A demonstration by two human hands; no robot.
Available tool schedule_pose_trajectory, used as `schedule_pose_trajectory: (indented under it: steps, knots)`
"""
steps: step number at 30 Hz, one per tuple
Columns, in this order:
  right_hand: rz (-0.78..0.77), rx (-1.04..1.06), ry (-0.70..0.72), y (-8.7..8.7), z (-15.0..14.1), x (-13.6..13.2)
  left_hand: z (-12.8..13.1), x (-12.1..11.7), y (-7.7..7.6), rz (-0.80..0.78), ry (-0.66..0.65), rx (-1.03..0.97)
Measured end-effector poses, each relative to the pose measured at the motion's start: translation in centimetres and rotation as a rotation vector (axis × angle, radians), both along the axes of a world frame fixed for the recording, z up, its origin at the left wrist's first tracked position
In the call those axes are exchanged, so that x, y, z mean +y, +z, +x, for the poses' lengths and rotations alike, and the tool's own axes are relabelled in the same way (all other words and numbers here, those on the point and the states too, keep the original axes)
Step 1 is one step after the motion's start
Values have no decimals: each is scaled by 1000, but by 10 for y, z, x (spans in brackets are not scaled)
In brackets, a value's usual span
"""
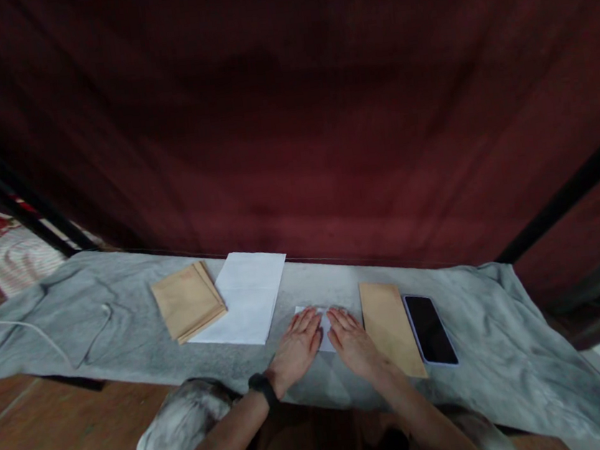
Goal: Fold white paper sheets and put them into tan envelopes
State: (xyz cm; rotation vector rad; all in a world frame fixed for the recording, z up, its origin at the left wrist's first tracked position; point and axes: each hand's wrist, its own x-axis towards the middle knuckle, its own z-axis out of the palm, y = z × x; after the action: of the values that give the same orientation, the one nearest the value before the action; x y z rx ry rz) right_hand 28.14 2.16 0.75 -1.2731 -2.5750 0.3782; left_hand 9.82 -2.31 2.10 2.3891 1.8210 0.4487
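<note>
A small white folded paper (pixel 324 339) lies on the grey cloth, mostly covered by my two hands. My left hand (pixel 300 342) rests flat on its left part, fingers stretched forward, with a black band on the wrist. On its right part my right hand (pixel 352 336) presses flat too, fingers straight. The fingertips of both hands sit close together near the paper's far edge. Just right of my right hand lies a long brown envelope (pixel 390 323). Beyond my left hand are larger white sheets (pixel 254 295).
A stack of brown envelopes (pixel 187 301) overlaps the white sheets' left side. A phone (pixel 431 330) with a dark screen lies beside the long envelope. Grey cloth (pixel 486 334) covers the narrow bench. A dark red panel (pixel 289 125) rises behind it. A white cable (pixel 24 325) crosses the left end.
</note>
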Motion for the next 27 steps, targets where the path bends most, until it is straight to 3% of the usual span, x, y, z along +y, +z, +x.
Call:
schedule_pose_trajectory:
  steps: [4, 10, 18, 27]
  knots:
    - [47, -74, -65, -27, -5, -1, 14, 14, -22, -2, 39, 81]
    - [109, -112, -112, -45, -6, -3, -1, 9, -45, 103, 141, 140]
    - [124, -133, -210, -49, -7, -7, -9, 2, -53, 162, 244, 141]
    - [31, -244, -233, -32, -16, -4, -6, 2, -48, 131, 274, 142]
